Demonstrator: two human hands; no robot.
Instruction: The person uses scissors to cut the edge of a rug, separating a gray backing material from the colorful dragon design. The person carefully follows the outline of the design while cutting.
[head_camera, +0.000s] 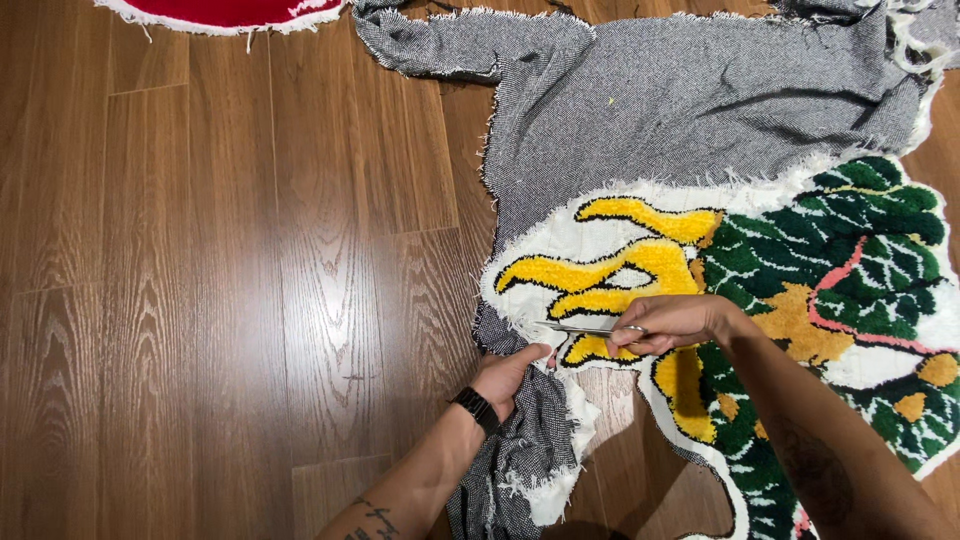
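On the wooden floor (230, 300) lies a tufted rug (800, 290) with yellow claws. The left hand (508, 372) pinches its grey backing cloth (535, 440) taut, so the right hand (668, 322), closed around scissors (580, 327), can trim the edge.

Rug-making workshop, tufted rug (800, 290), backing cloth (680, 100), wood floor (230, 260)

Bare wood floor (220, 300) left: open passage. Tufted rug (820, 270), grey backing cloth (680, 100) block right.
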